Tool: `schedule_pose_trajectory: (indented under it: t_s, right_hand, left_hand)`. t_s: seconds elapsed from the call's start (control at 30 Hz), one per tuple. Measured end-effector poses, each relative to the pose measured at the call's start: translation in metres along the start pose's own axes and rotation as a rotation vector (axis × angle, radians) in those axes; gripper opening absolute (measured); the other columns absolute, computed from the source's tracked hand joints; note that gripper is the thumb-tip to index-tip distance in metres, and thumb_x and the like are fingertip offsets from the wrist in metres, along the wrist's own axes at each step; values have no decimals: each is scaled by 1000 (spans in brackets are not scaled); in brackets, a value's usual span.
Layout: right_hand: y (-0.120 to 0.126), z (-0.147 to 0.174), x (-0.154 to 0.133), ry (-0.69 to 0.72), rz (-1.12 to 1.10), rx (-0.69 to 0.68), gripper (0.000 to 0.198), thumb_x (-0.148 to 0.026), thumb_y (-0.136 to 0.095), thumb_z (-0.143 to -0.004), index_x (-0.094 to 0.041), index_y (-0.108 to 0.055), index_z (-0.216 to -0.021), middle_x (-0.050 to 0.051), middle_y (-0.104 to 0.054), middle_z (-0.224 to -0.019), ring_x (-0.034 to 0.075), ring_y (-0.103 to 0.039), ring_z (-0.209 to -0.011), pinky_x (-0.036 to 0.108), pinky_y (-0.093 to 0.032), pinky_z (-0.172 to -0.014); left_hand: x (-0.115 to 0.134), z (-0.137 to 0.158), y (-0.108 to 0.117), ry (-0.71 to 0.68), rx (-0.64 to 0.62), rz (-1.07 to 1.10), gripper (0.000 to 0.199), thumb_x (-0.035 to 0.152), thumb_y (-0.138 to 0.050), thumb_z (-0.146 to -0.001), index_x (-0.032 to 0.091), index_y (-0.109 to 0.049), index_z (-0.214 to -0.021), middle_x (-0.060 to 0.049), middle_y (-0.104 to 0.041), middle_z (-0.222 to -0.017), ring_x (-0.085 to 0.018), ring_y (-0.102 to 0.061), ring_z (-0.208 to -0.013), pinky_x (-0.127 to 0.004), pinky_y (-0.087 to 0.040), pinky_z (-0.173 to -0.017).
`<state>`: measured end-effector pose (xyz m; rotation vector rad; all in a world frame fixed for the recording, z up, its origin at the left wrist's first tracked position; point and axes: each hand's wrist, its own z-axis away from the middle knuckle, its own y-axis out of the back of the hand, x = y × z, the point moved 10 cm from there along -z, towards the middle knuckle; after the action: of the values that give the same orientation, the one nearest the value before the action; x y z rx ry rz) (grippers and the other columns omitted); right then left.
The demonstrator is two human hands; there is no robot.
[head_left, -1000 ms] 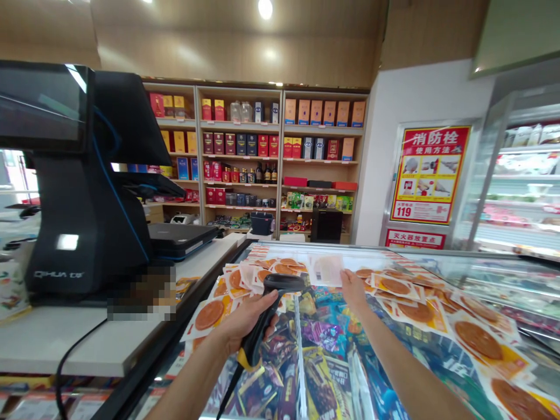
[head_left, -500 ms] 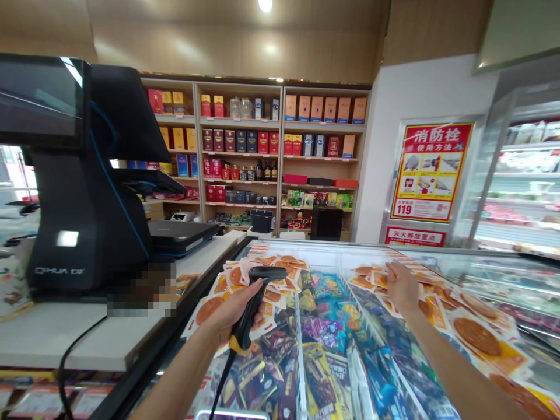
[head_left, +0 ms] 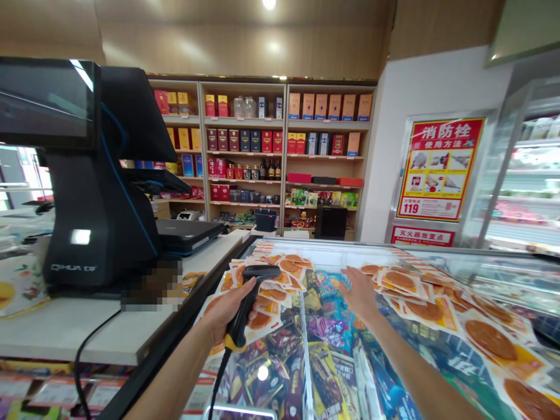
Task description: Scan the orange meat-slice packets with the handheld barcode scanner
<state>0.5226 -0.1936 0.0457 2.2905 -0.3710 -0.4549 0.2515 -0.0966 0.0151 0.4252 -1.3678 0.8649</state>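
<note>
My left hand [head_left: 231, 309] is wrapped round the handle of a black and yellow barcode scanner [head_left: 247, 306], its head pointing forward above a left pile of flat packets [head_left: 266, 297]. These packets are white and orange with a round brown picture. Over the chest freezer's glass lid [head_left: 326, 256], my right hand [head_left: 359, 294] holds nothing, its fingers apart. It is just left of a right pile of the same packets [head_left: 400, 280]; I cannot tell whether it touches the glass. Under the glass lie many wrapped ice creams [head_left: 330, 329], divided by white wire racks.
A black till [head_left: 96, 204] stands on the white counter [head_left: 100, 335] at left. From the scanner a cable hangs down. Behind the freezer are shelves of boxes and bottles [head_left: 242, 140]. A red sign [head_left: 441, 169] hangs on the right wall, beside a lit display fridge [head_left: 525, 181].
My right hand has moved left, off the right pile, and its fingers have opened. The scanner stays in my left hand, nearly in place. The view has turned slightly left.
</note>
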Motion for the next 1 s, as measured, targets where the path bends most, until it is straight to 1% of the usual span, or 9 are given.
schedule_pose_trajectory:
  t_s: [0.1,0.2,0.27,0.37,0.47,0.53,0.63,0.8,1.0]
  right_hand:
    - [-36,1,-66,137,-154,-145,38,-29,-38,-71,-17,-51,-104,7,-50,-113,19,-41,-106,35,-28,-90]
    - [-63,4,-122,278,-229,-259,45,-29,-40,-69,-18,-44,-112,5,-45,-118,17,-38,-110,31,-27,-91]
    - [-76,6,-145,330,-222,-329,50,-26,-41,-68,-17,-39,-117,6,-40,-123,18,-34,-112,31,-27,-91]
    - [-85,8,-161,367,-184,-394,48,-20,-39,-69,-16,-40,-116,6,-43,-121,17,-38,-110,28,-29,-88]
    - [-83,12,-158,371,-153,-392,38,-15,-32,-73,-18,-47,-108,6,-54,-108,15,-48,-98,26,-33,-82]
    - [-81,14,-148,357,-113,-377,33,-15,-29,-76,-20,-53,-99,5,-59,-97,16,-52,-89,27,-34,-78]
    - [-77,18,-127,319,-61,-349,29,-19,-29,-78,-19,-57,-84,6,-62,-83,17,-53,-83,29,-34,-75]
    - [-69,20,-96,234,-94,-303,14,-25,-43,-72,-18,-56,-72,4,-60,-79,16,-52,-80,25,-34,-70]
    - [-65,20,-81,197,-234,-366,21,-38,-46,-70,-18,-54,-67,2,-59,-75,15,-53,-74,23,-34,-64]
  left_hand:
    - [1,4,12,5,42,6,39,53,-49,-62,15,-47,-73,3,-49,-51,-6,-43,-39,-17,-33,-38]
    - [0,8,21,11,54,15,39,53,-50,-62,14,-47,-67,2,-49,-50,-6,-43,-38,-17,-33,-37]
    - [-1,11,25,13,56,21,39,53,-49,-62,14,-47,-63,2,-48,-50,-6,-42,-38,-17,-32,-36]
    - [-2,14,26,19,50,18,40,54,-48,-62,14,-46,-61,3,-46,-48,-6,-42,-37,-17,-32,-37]
    - [-2,14,23,18,49,11,39,54,-48,-62,15,-46,-65,4,-47,-48,-6,-42,-38,-17,-31,-38]
    - [-1,13,21,10,53,7,39,54,-49,-62,15,-46,-69,4,-48,-49,-6,-42,-38,-17,-31,-39]
    - [-2,12,15,5,50,-3,40,54,-49,-62,16,-46,-71,3,-49,-50,-6,-42,-38,-18,-31,-39]
    - [-6,10,5,13,16,-14,40,54,-47,-63,15,-47,-68,3,-49,-50,-6,-42,-39,-18,-31,-40]
    - [-4,10,-8,1,-44,-25,38,52,-48,-64,14,-47,-63,2,-50,-51,-6,-43,-39,-18,-32,-40]
